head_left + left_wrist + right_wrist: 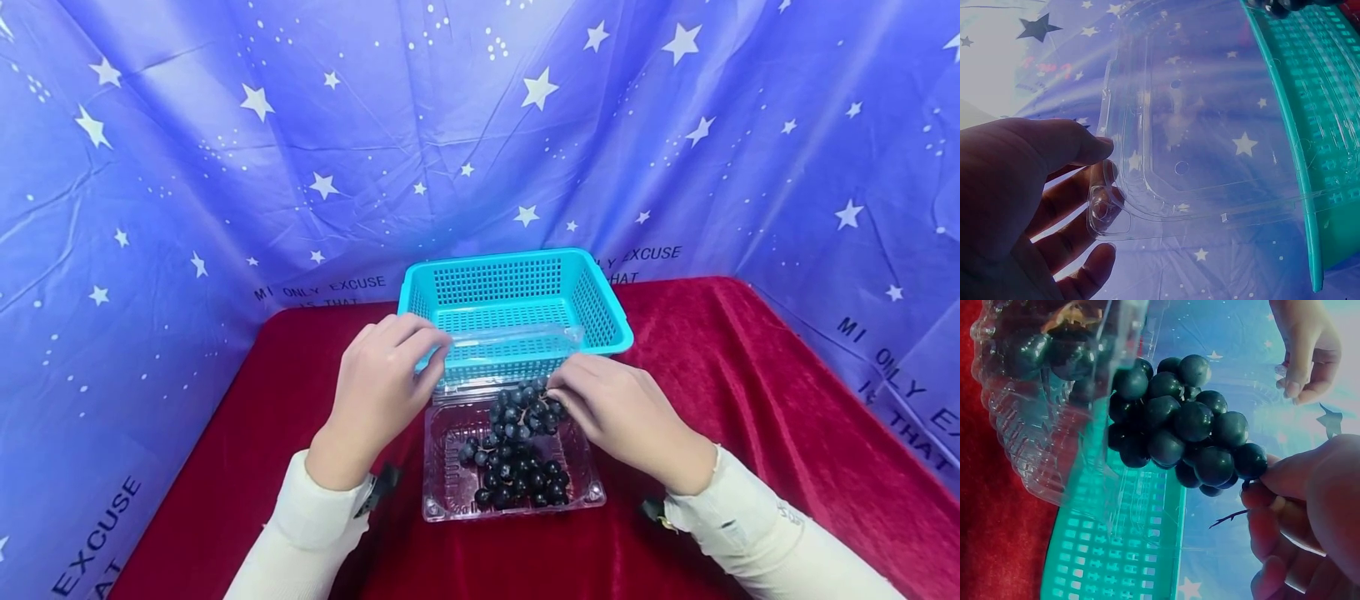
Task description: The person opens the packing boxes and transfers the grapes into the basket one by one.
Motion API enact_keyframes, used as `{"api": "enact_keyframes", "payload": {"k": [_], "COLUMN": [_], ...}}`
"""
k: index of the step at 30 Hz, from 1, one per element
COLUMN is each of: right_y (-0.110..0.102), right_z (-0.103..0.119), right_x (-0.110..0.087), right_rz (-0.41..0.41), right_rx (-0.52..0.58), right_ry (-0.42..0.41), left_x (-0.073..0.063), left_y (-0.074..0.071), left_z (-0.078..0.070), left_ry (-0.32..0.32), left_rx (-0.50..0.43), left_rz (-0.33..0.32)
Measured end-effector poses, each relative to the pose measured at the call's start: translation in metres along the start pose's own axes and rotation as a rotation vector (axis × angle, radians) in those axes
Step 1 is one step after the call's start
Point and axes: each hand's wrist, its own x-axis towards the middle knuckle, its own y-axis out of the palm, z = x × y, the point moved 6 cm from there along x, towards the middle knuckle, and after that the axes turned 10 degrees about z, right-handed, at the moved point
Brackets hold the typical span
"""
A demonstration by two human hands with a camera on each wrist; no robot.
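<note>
My left hand (pixel 386 387) pinches the corner of a clear plastic lid (pixel 1166 125) between thumb and fingers, keeping it raised at the back of the clear plastic box (pixel 450 492). In my right hand (pixel 630 412) a thin stem is pinched, and a bunch of dark grapes (pixel 1179 425) hangs from it. The bunch partly overlaps the box in the right wrist view. More dark grapes (pixel 525 483) lie inside the box, and in the head view the held bunch covers some of them.
A turquoise plastic basket (pixel 611 321) with grid sides stands right behind the box. Dark red velvet cloth (pixel 697 350) covers the table. A blue curtain printed with stars (pixel 465 100) hangs around the back and sides.
</note>
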Motion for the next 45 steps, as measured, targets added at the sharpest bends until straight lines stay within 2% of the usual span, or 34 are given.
{"api": "enact_keyframes", "payload": {"k": [45], "right_y": [-0.044], "right_z": [-0.001], "right_x": [-0.004], "right_rz": [-0.156], "right_rx": [0.021], "right_ry": [-0.045], "left_x": [-0.001], "left_y": [0.001], "left_z": [0.001], "left_ry": [0.005], "left_rx": [-0.002], "left_rz": [-0.007]}}
